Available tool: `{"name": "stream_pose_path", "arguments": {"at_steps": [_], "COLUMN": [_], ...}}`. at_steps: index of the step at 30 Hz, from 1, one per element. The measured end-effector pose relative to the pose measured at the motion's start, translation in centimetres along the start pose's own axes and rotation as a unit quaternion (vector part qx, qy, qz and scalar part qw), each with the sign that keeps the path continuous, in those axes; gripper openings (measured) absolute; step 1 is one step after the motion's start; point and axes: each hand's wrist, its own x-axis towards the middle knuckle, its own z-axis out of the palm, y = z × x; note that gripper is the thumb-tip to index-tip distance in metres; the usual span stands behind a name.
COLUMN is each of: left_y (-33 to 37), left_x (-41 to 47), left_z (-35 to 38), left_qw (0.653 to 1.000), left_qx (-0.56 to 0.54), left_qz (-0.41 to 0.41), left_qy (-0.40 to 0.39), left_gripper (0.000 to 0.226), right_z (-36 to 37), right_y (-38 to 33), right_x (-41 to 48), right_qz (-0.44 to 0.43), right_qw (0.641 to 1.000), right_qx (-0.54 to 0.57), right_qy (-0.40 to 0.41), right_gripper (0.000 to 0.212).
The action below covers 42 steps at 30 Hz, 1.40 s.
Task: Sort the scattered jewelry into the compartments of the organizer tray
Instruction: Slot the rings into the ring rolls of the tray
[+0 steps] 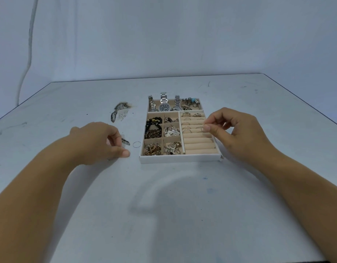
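On the pale table [164, 205], the organizer tray [180, 159] was set with its long axis running away from the person, its short white front wall turned toward them. Three watches [164, 104] were laid across the far compartment, their bands pointing away. Beaded bracelets [153, 126] were packed into the left compartment, and padded ring rolls [199, 144] were stacked along the right side, crosswise to the tray's length. Above those rolls the right hand [238, 130] was held palm down, wrist raised; a thin ring [202, 128] was pinched upright between thumb and forefinger, the other fingers curled behind. The left hand [99, 143] was lowered onto the table left of the tray, fingers curled and thumb brought against the forefinger; whether anything was gripped there could not be told. A loose hoop [136, 144] was seen lying flat between that hand and the tray, with a speckled piece [125, 141] just beside the fingers and a speckled heap [119, 111] farther back. Scuffs and blue smudges were scattered over the tabletop, and a white backdrop [164, 35] was hung behind it.
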Motion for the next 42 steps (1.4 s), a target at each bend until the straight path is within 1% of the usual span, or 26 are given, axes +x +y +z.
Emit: {"name": "stream_pose_path", "arguments": {"at_steps": [2,4,5,6,8,9,12,14,18,22,25,28,31,34,38,42], "left_y": [0.6,1.6,2.3,3.2,5.0,5.9,7.7,8.4,9.2,9.8,10.0,10.3,9.7,7.8,5.7,5.5], "left_x": [-0.3,-0.5,-0.6,-0.6,-0.6,-0.4,0.3,0.7,1.3,2.1,2.9,3.0,2.4,1.1,0.0,-0.1], "left_z": [-0.3,-0.4,-0.4,-0.2,0.5,1.1,2.8,3.5,3.9,4.2,3.9,3.1,2.8,2.7,3.9,4.8], "left_qw": [0.997,0.987,0.977,0.964,0.940,0.934,0.929,0.927,0.924,0.932,0.941,0.948,0.950,0.960,0.967,0.964], "left_qx": [-0.062,-0.100,-0.131,-0.174,-0.243,-0.251,-0.222,-0.206,-0.187,-0.143,-0.087,-0.042,-0.038,-0.034,-0.032,-0.050], "left_qz": [0.042,0.086,0.110,0.135,0.185,0.207,0.252,0.264,0.281,0.295,0.308,0.304,0.293,0.264,0.246,0.251], "left_qy": [0.017,0.093,0.130,0.150,0.150,0.147,0.159,0.170,0.182,0.157,0.115,0.090,0.099,0.084,0.065,0.076], "left_gripper": [0.027,0.023,0.020,0.016,0.012,0.014,0.012,0.007,0.004,0.002,0.005,0.011,0.020,0.036,0.061,0.063], "right_z": [-0.1,-0.2,-0.3,-0.3,-0.4,-0.5,-0.6,-0.7,-0.7,-0.8,-0.8,-0.9,-0.9,-0.7,-0.5,-0.3], "right_y": [0.1,0.2,0.3,0.4,0.5,0.6,0.7,0.7,0.7,0.7,0.8,1.0,1.1,1.2,0.9,0.3], "right_x": [0.1,0.2,0.3,0.4,0.5,0.5,0.5,0.5,0.5,0.6,0.6,0.7,0.7,0.7,1.0,1.3], "right_qz": [-0.005,-0.011,-0.012,-0.013,-0.014,-0.015,-0.019,-0.023,-0.030,-0.037,-0.035,-0.035,-0.029,-0.020,-0.007,-0.013], "right_qw": [1.000,1.000,1.000,1.000,1.000,1.000,1.000,1.000,0.999,0.999,0.999,0.999,0.999,0.998,0.996,0.993], "right_qx": [-0.004,-0.007,-0.005,-0.004,0.000,0.004,0.010,0.010,0.011,0.007,0.000,-0.010,-0.025,-0.032,-0.040,-0.066], "right_qy": [-0.001,-0.001,-0.001,-0.001,0.000,0.001,-0.002,-0.005,-0.011,-0.009,-0.009,-0.012,-0.033,-0.053,-0.075,-0.098], "right_gripper": [0.011,0.008,0.007,0.006,0.005,0.005,0.004,0.004,0.004,0.006,0.004,0.002,0.001,0.002,0.005,0.002]}}
